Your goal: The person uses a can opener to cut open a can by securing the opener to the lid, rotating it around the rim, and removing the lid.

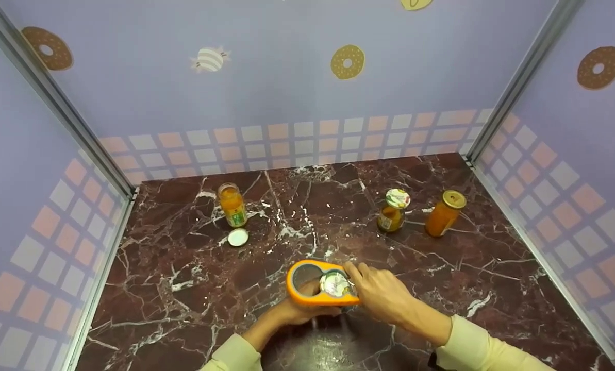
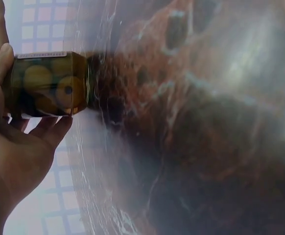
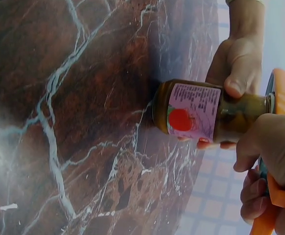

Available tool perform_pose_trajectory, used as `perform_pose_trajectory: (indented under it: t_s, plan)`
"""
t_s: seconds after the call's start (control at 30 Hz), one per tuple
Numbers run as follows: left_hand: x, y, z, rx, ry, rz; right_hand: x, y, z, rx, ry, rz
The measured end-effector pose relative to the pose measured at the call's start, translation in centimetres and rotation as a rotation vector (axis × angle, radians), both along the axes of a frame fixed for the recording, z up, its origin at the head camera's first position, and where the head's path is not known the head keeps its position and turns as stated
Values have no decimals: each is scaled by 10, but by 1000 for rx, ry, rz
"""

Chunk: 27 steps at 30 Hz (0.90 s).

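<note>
My left hand (image 1: pixel 298 311) grips a glass jar (image 3: pixel 194 107) with a pink label and a red fruit picture, round pieces showing through its glass. The jar stands upright at the table's front, its base at or just above the surface; I cannot tell which. Over its white patterned lid (image 1: pixel 334 284) lies an orange jar opener (image 1: pixel 315 299) with grey-lined round openings, the lid inside the smaller one. My right hand (image 1: pixel 384 293) holds the opener's right end, fingers curled round it. In the left wrist view, my left thumb and fingers wrap the jar (image 2: pixel 47 83).
At the left stands a lidless jar of orange contents (image 1: pixel 232 206), a loose white lid (image 1: pixel 238 237) in front of it. Two lidded jars stand at the right: a short one (image 1: pixel 391 219) and a taller orange one (image 1: pixel 441 219). Patterned walls enclose the marbled table (image 1: pixel 194 314).
</note>
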<state>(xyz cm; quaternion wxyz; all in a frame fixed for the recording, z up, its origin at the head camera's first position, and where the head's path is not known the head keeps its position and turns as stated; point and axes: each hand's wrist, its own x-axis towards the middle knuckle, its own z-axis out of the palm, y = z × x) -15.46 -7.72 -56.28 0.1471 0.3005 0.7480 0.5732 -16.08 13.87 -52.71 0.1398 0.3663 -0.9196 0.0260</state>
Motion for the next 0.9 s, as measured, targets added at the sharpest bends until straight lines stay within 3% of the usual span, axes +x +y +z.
perform_pose_trajectory:
  t_s: [0.17,0.27,0.37,0.4,0.47,0.6,0.63,0.73,0.9]
  plan:
    - [-6,-3,8,-31,178,-84,-7,3,0,10,4,37]
    - [-10,-5,10,-40,158,-127,-12,5,0,15,25,73]
    - [-14,-7,11,-10,12,-184,-18,6,0,21,41,108]
    - [-16,-8,11,-15,7,-194,-20,6,0,22,40,118]
    - [-19,-7,11,-4,35,-210,-22,6,0,28,29,132]
    - [-26,-6,9,-20,265,-186,-25,7,1,37,-14,144]
    - [-27,-6,8,-17,284,-183,-26,7,1,39,-21,145]
    - [-30,-6,7,-1,251,-199,-28,7,1,38,-26,154]
    - [-32,-7,8,0,263,-215,-29,8,1,30,-21,188]
